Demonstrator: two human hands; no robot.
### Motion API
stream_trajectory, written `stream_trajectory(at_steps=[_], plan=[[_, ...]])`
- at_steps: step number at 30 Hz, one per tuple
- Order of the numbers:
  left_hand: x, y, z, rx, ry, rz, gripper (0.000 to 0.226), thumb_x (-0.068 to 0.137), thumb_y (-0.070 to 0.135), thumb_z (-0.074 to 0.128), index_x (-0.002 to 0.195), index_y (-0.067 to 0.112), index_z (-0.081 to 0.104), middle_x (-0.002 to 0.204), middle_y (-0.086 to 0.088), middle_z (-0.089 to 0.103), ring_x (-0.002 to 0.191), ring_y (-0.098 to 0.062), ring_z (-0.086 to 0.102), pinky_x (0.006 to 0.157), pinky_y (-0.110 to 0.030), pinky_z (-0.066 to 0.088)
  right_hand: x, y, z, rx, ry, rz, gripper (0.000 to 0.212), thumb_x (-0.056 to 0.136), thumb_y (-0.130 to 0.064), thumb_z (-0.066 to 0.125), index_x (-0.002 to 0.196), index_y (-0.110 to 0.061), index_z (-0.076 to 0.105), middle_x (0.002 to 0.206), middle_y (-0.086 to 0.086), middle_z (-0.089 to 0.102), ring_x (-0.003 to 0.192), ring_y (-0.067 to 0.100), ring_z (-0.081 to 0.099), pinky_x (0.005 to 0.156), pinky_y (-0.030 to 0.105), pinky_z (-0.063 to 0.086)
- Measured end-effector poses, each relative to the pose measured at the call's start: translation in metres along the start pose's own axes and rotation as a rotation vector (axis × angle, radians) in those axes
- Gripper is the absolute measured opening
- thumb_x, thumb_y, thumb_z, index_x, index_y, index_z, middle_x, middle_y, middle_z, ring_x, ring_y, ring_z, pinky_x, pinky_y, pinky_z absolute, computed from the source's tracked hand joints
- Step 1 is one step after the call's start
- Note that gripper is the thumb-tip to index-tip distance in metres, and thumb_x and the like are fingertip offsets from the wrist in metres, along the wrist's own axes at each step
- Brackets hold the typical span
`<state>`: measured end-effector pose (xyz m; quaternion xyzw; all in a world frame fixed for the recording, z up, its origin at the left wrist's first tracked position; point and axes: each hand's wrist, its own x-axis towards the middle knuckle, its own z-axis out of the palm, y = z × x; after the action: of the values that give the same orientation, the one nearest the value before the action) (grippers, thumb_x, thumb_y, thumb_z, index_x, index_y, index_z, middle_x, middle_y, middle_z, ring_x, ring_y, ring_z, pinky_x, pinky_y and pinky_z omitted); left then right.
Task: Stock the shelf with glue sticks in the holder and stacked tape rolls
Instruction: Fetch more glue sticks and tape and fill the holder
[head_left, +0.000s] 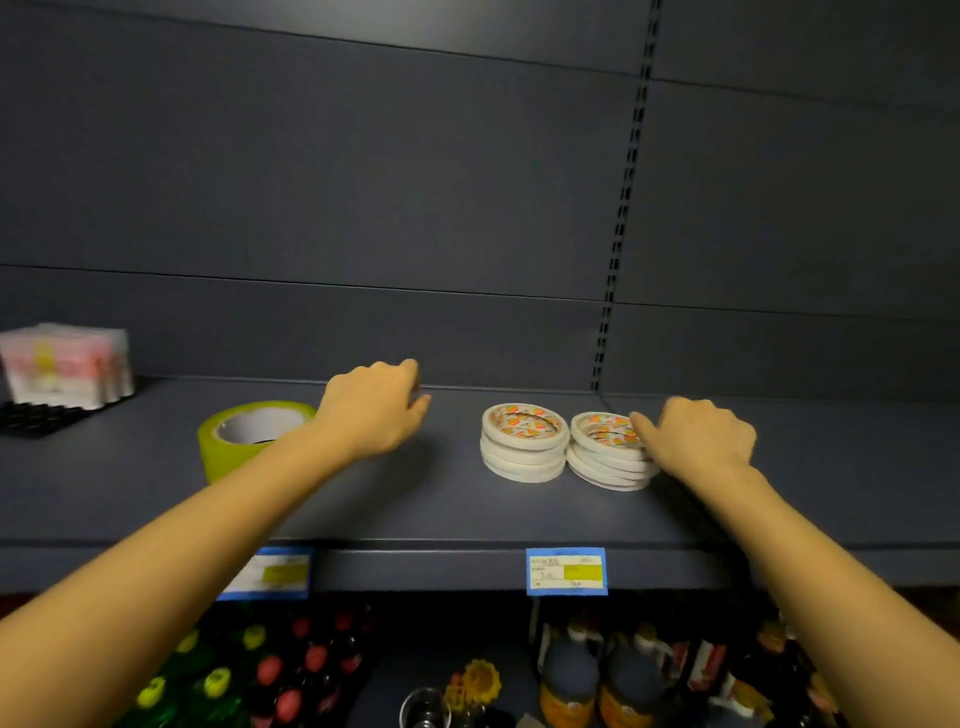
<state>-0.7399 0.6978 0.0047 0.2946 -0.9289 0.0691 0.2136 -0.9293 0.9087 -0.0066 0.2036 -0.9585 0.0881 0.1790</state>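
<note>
On the shelf (441, 499), your right hand (701, 441) curls its fingers against the right stack (608, 457) of white tape rolls, just beside the left stack (524, 447). Your left hand (374, 410) hovers curled near the green roll (223, 452); whether it holds anything cannot be told. The rolls look light and stiff, yet a stack may slide apart, so grip its sides, low. Print on the roll labels and price tags (566, 571) is too blurred to read.
</note>
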Motion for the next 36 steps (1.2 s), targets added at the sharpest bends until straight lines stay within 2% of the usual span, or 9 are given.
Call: stream_trajectory(at_steps=[4,6,9,12,15,21,25,29,36], plan=[[-0.024,-0.021,-0.013,0.014,0.041,-0.057,0.032,0.097,0.039,0.039,0.113,0.015,0.053,0.117,-0.009,0.063,0.105,-0.034,0.058,0.081,-0.037,0.045,-0.012,-0.033,-0.014,0.208,0.118,-0.295,0.026,0.096,-0.041,0.046,0.094,-0.016,0.052,0.107,0.007,0.063,0.094,0.029,0.06,0.069,0.031,0.037],[-0.039,-0.034,-0.018,0.032,0.048,-0.086,0.03,0.097,0.038,0.039,0.111,0.016,0.054,0.115,-0.009,0.064,0.103,-0.033,0.059,0.078,-0.036,0.044,-0.024,-0.062,-0.022,0.32,0.088,-0.458,0.016,0.093,-0.037,0.05,0.091,-0.021,0.05,0.105,0.002,0.061,0.091,0.025,0.057,0.07,0.03,0.036],[-0.066,-0.062,-0.027,0.111,0.048,-0.16,0.03,0.097,0.036,0.039,0.111,0.015,0.055,0.113,-0.008,0.064,0.104,-0.032,0.058,0.072,-0.032,0.037,-0.048,-0.113,-0.031,0.419,0.026,-0.669,0.013,0.091,-0.035,0.052,0.096,-0.024,0.055,0.101,-0.005,0.062,0.094,0.021,0.056,0.073,0.029,0.037],[-0.097,-0.1,-0.04,0.165,0.015,-0.252,0.029,0.096,0.035,0.04,0.111,0.015,0.055,0.115,-0.009,0.062,0.104,-0.032,0.057,0.071,-0.032,0.036,-0.074,-0.162,-0.034,0.484,-0.038,-0.864,0.01,0.09,-0.035,0.053,0.094,-0.026,0.056,0.097,-0.01,0.062,0.085,0.015,0.051,0.072,0.026,0.035],[-0.129,-0.14,-0.055,0.187,-0.023,-0.359,0.026,0.095,0.034,0.042,0.109,0.016,0.055,0.117,-0.009,0.061,0.105,-0.032,0.057,0.073,-0.032,0.038,-0.1,-0.209,-0.033,0.527,-0.104,-1.002,0.008,0.089,-0.033,0.053,0.093,-0.028,0.058,0.096,-0.01,0.064,0.088,0.014,0.056,0.071,0.025,0.037],[-0.193,-0.22,-0.075,0.208,-0.055,-0.538,0.026,0.095,0.035,0.043,0.108,0.016,0.056,0.113,-0.007,0.062,0.101,-0.029,0.058,0.069,-0.03,0.037,-0.147,-0.291,-0.042,0.486,-0.169,-1.176,0.014,0.091,-0.035,0.051,0.097,-0.028,0.061,0.091,-0.012,0.057,0.092,0.016,0.058,0.072,0.026,0.037],[-0.235,-0.276,-0.092,0.261,-0.043,-0.603,0.025,0.094,0.034,0.044,0.103,0.015,0.057,0.109,-0.008,0.064,0.1,-0.031,0.059,0.067,-0.03,0.034,-0.182,-0.355,-0.054,0.549,-0.204,-1.222,0.008,0.09,-0.035,0.052,0.091,-0.031,0.059,0.091,-0.012,0.058,0.095,0.019,0.058,0.074,0.028,0.04],[-0.277,-0.338,-0.116,0.288,-0.064,-0.627,0.024,0.094,0.036,0.044,0.101,0.017,0.056,0.11,-0.006,0.063,0.1,-0.028,0.059,0.069,-0.032,0.038,-0.232,-0.425,-0.065,0.563,-0.21,-1.294,0.015,0.091,-0.035,0.051,0.097,-0.027,0.062,0.098,-0.009,0.062,0.093,0.018,0.057,0.072,0.027,0.037],[-0.346,-0.444,-0.148,0.363,-0.14,-0.643,0.028,0.095,0.04,0.044,0.104,0.017,0.056,0.109,-0.006,0.064,0.101,-0.026,0.06,0.067,-0.03,0.037,-0.3,-0.542,-0.077,0.559,-0.262,-1.322,0.012,0.093,-0.039,0.049,0.092,-0.03,0.058,0.1,-0.006,0.062,0.095,0.021,0.058,0.072,0.029,0.039]])
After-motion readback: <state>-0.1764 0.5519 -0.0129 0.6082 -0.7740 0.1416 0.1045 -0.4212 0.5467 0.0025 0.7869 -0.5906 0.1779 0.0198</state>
